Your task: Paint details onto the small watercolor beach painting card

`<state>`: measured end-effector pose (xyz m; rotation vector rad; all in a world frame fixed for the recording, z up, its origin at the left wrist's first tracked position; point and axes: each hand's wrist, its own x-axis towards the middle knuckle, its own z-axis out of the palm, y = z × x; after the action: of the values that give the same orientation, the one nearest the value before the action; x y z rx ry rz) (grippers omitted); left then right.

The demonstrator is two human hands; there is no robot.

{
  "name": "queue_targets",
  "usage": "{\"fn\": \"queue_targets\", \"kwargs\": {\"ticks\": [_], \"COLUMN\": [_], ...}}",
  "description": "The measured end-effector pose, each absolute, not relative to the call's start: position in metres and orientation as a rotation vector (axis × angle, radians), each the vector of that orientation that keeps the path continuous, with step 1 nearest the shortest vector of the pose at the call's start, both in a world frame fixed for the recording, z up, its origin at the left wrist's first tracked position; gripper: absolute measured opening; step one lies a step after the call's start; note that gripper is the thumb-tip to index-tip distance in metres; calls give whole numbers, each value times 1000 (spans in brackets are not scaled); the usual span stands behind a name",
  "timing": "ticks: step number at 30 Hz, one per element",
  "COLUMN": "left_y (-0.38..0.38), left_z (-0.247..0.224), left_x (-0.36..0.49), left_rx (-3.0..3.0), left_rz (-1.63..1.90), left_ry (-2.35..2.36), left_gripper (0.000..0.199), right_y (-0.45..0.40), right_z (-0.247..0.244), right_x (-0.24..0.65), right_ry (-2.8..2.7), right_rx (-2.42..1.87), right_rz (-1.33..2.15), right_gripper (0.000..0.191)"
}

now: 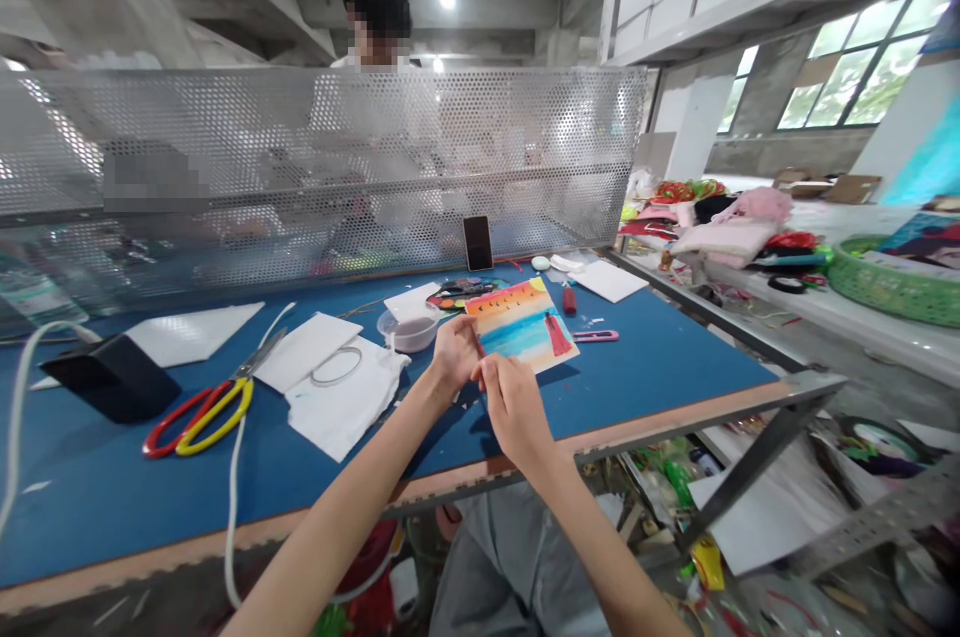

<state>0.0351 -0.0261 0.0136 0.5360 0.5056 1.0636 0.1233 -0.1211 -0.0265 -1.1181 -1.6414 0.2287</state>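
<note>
A small painted card (514,325), with an orange sky, blue sea and a figure in a red dress, is held tilted above the blue table. At its left edge my left hand (455,354) is closed on it. My right hand (516,407) is closed at the card's lower left corner, its fingertips meeting those of the left; whether it pinches anything besides the card is hidden. Just beyond lie a paint palette (454,297) and a plastic cup (412,329) of cloudy liquid. A pink utility knife (596,336) rests to the right of the card.
Red-and-yellow scissors (217,407), white sheets (341,407), a black box (112,377) and a white cable (234,507) occupy the left. A phone (478,243) leans against the perforated metal screen (247,167); a person (377,12) is behind it. A cluttered shelf (795,287) stands right.
</note>
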Motion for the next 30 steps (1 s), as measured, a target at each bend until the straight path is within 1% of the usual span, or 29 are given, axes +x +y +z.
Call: {"fn": "queue_targets", "kwargs": {"ticks": [5,9,13,15,17,21,25,30], "left_y": [-25,-21,-14,-11,-10,-8,-8,-5], "left_z": [12,10,12,13,13,10,7,3], "left_x": [34,32,24,19,14,7,5,4], "left_rx": [558,557,601,630,659,705,739,710], "left_rz": [1060,1066,1027,991,969,975,962,907], "left_ry": [487,520,552,549,529,489,489,486], "left_gripper": [24,25,30,32,34,40,47,45], "right_y": [-119,-122,-126,-126,-125,-120,-112,-83], "right_z": [-29,-30,-36,-42,-49,-55,-45,-26], "right_x": [118,127,177,212,245,281,280,276], "right_ry": [-1583,-1515,-1191,-1031,-977,-1194,-1466,-1651], "right_rx": [-1092,-959,-958,-1018,-1113,-1233,-1157,-1085], "right_rz": [257,356,169,48,44,240,416,545], "right_gripper": [39,35,26,27,31,39,39,41]}}
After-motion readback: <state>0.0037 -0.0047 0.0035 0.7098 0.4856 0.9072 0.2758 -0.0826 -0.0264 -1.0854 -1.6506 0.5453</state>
